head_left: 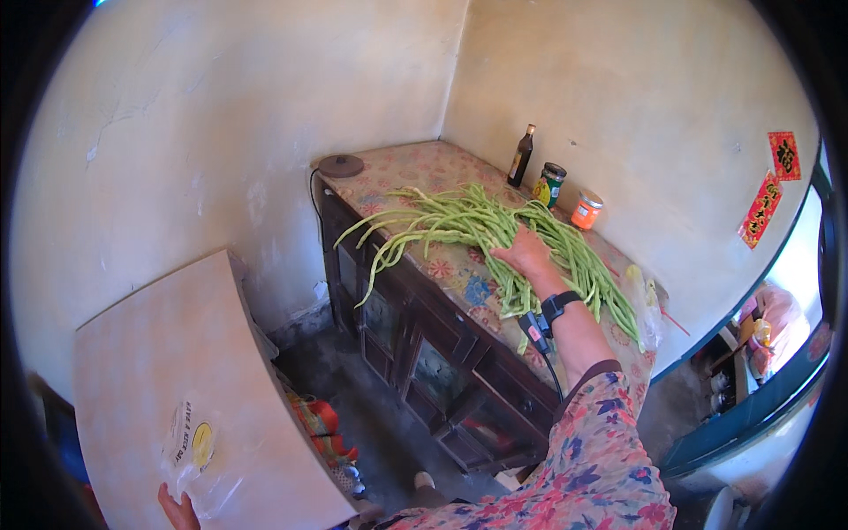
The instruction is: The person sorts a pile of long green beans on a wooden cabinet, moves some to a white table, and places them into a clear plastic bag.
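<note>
Long green beans [450,222] lie in a large heap across a floral-covered cabinet top, some ends hanging over its front edge. My right hand [527,254] is on the heap and grips a bunch of the beans, its thumb pointing left and its other fingertips partly hidden. A black band circles that wrist. At the bottom left, my left hand [177,509] has its fingers apart and holds nothing that I can see. Beside it, a clear plastic bag [215,487] with a yellow print lies flat on a pale board-like tabletop [139,358].
Along the wall stand a dark bottle [521,156], a green-labelled jar [550,185] and an orange-labelled jar [587,209]. A round brown lid [340,165] sits at the far corner. A black cable plug [534,332] and another clear bag [646,308] flank the beans. Dark wooden cabinet doors [434,374] face the floor gap.
</note>
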Action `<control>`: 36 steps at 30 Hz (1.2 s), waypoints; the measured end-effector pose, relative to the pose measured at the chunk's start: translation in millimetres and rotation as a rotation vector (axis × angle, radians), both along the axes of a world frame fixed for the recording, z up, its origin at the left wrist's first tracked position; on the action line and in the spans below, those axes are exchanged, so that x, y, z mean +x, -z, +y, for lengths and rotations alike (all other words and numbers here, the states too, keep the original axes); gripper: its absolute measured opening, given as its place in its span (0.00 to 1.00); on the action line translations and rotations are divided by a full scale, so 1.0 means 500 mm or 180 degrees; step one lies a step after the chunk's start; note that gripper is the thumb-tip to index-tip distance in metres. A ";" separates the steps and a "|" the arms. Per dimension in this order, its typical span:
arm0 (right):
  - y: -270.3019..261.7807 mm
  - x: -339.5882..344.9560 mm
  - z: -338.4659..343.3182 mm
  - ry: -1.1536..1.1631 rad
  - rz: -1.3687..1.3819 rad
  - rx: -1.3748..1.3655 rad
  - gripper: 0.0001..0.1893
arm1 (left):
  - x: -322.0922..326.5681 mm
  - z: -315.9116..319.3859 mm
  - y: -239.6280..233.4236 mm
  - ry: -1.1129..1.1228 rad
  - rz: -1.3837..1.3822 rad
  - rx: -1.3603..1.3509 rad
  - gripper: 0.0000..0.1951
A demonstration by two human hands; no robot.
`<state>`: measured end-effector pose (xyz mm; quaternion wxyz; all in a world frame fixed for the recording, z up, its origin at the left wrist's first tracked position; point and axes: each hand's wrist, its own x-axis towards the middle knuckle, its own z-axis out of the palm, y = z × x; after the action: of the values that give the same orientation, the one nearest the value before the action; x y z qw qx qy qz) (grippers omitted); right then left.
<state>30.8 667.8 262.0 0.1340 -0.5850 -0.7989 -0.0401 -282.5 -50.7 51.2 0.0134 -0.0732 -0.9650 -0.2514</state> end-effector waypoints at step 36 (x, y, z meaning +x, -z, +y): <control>0.018 0.007 0.008 -0.2291 0.0253 0.0387 0.23 | 0.382 1.439 -0.273 0.2517 -0.5192 0.4070 0.22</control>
<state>34.4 671.7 252.9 0.2050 -0.2585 -0.9439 -0.0151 -91.6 668.7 188.0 -0.6718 -0.1682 -0.2855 -0.6624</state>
